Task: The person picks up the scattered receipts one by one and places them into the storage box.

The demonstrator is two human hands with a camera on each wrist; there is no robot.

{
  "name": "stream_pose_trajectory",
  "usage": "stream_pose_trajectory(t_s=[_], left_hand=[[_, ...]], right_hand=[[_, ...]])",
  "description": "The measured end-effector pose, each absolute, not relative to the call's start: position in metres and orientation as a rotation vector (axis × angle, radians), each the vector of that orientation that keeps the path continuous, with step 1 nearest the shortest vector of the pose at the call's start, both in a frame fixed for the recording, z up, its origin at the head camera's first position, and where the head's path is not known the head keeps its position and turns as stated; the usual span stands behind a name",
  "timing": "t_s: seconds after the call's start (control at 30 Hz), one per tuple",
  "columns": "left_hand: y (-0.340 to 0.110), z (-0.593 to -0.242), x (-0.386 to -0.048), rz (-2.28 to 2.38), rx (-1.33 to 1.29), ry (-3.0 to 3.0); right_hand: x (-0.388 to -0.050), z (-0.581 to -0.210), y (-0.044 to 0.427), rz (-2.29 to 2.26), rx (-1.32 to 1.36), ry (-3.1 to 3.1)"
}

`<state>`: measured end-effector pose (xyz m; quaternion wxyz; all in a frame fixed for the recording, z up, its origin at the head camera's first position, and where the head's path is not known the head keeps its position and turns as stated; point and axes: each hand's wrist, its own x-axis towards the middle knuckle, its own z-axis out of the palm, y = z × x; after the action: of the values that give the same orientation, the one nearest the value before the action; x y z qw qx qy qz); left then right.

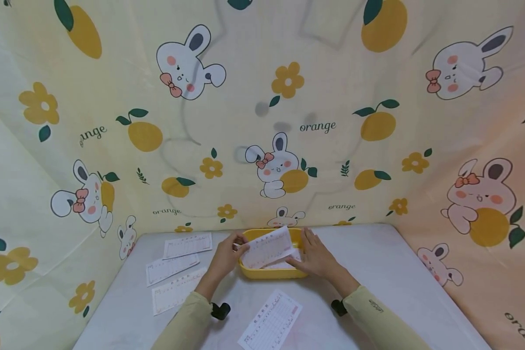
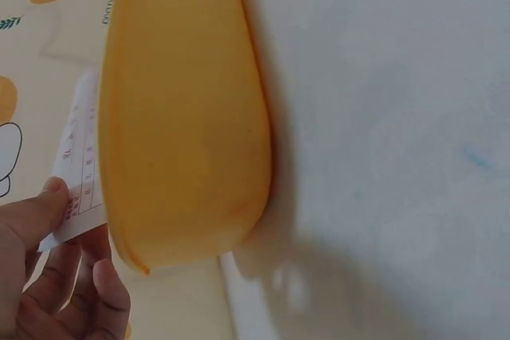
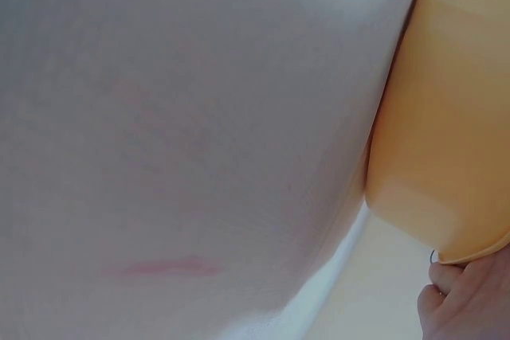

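A yellow plastic basket (image 1: 273,273) stands at the back of the table, with printed paper slips inside. My left hand (image 1: 226,253) pinches the left end of one printed slip (image 1: 269,248), which lies tilted over the basket's opening. In the left wrist view, thumb and fingers of the left hand (image 2: 60,268) hold the slip's edge (image 2: 82,157) beside the basket wall (image 2: 183,117). My right hand (image 1: 318,255) rests on the basket's right rim, its fingers extended. Only part of that hand (image 3: 470,296) shows in the right wrist view, against the basket (image 3: 446,133).
Several printed slips lie on the left of the white table: one at the back (image 1: 188,246), one in the middle (image 1: 172,270), one in front (image 1: 179,290). Another slip (image 1: 270,321) lies nearer, in front of the basket. A patterned curtain (image 1: 253,121) encloses the back and sides.
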<state>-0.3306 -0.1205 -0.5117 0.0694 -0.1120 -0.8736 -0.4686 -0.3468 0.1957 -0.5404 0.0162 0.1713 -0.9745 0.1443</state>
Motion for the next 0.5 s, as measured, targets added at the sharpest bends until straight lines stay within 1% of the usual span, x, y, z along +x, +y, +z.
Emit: stream_pose_trajectory(t_s=[0.5], left_hand=[[-0.1145,-0.517,-0.3325,-1.311,-0.38,-2.663]], right_hand=[[-0.3441,-0.5368,0.1946,0.462,0.552,-3.012]])
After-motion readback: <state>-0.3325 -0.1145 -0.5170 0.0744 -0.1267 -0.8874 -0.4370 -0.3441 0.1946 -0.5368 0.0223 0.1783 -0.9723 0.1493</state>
